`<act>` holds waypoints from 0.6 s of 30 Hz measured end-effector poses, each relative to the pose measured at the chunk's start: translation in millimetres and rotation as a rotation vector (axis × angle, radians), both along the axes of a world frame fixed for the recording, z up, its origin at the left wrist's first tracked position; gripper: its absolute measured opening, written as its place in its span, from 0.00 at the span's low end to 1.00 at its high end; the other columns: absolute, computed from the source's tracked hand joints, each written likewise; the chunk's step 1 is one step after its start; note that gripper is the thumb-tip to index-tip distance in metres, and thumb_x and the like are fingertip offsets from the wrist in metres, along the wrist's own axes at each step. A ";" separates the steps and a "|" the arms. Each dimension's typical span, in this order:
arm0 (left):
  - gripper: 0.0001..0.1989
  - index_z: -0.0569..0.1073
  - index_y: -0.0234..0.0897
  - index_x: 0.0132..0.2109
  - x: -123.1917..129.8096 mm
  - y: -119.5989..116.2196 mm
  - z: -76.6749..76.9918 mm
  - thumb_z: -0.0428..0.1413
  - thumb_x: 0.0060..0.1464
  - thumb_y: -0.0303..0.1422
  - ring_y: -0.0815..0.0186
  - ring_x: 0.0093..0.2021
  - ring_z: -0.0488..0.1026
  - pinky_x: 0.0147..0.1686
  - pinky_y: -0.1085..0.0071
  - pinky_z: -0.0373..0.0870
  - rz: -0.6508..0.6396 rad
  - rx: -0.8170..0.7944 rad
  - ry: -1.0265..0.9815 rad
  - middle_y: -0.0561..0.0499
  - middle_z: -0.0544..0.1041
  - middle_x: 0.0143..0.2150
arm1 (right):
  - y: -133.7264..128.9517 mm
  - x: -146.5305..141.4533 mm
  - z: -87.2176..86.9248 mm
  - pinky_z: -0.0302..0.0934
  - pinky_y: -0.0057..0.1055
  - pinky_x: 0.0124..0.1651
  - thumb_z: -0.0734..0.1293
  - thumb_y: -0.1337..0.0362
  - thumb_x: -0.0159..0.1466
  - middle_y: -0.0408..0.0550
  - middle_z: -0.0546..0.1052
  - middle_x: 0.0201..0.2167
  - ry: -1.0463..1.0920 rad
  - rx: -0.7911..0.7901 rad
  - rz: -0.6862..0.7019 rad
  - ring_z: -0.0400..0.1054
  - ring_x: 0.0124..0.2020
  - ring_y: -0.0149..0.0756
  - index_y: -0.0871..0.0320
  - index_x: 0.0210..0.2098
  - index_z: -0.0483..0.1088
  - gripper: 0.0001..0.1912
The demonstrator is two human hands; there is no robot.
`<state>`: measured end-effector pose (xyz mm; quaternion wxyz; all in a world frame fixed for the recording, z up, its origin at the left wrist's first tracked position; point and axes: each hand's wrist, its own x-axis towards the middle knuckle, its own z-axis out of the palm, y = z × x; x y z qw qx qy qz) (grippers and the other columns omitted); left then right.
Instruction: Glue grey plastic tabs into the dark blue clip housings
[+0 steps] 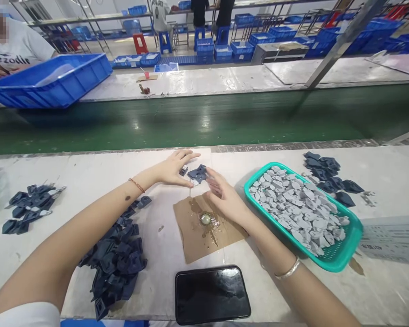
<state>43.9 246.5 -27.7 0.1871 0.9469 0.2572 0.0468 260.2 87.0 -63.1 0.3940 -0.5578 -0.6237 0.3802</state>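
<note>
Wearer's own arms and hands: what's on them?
Both hands are ungloved. Left hand: thin reddish-brown bracelet at the wrist, white sleeve ending above the elbow. Right hand: silver-coloured bangle on the forearm; no sleeve in view there.

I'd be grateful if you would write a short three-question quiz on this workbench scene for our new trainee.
1. What fills the green basket?
2. True or false: the black phone lies nearer the person than the brown cardboard does.
3. Fill in: a small cluster of dark pieces lies between the left hand and the ____.

Key: 1. Pale grey pieces. 2. True. 3. Right hand.
</note>
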 end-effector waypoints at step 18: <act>0.20 0.76 0.37 0.57 -46.7 16.3 -3.8 0.50 0.68 0.43 0.48 0.56 0.73 0.60 0.48 0.70 0.012 0.258 0.057 0.34 0.70 0.62 | -4.2 0.0 19.9 0.60 0.55 0.67 0.66 0.78 0.53 0.52 0.82 0.44 0.247 -0.060 -0.120 0.72 0.50 0.47 0.55 0.38 0.82 0.19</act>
